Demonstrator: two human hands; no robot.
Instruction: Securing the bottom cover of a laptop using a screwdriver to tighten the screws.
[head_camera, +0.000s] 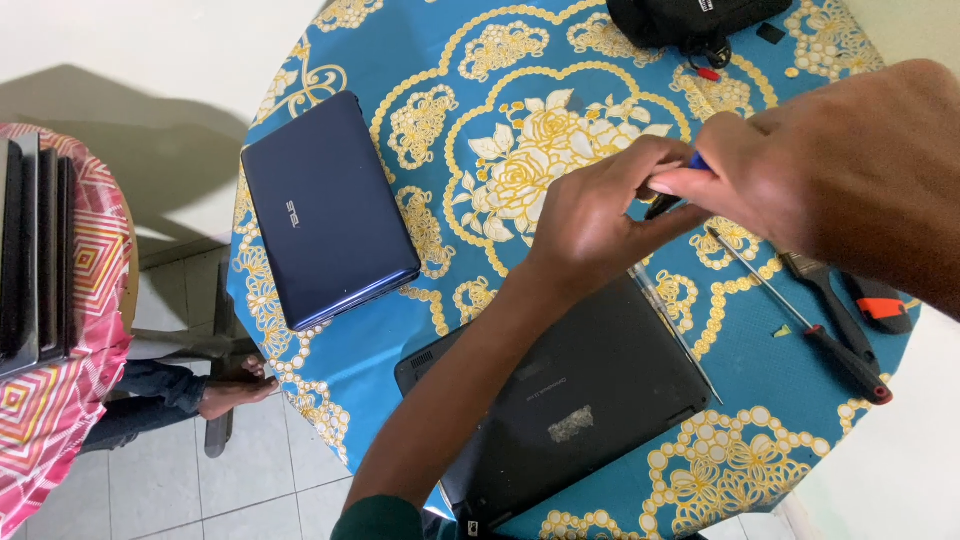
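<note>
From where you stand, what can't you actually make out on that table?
- Small blue-handled tool: head view, mostly hidden between left hand and right hand.
- Black bag: cut off by the top edge.
- Black laptop: partly covered by the left forearm.
- Green speck: too small to identify.

Bare forearms; dark green sleeve (378, 518) on the left.

small tool (672, 198): dark shaft with blue end, mostly hidden, pinched between both hands above the table, tilted | left hand (592, 225): fingers curled around the lower shaft, over the black laptop's far edge | right hand (835, 170): thumb and fingertips closed on the blue end
</note>
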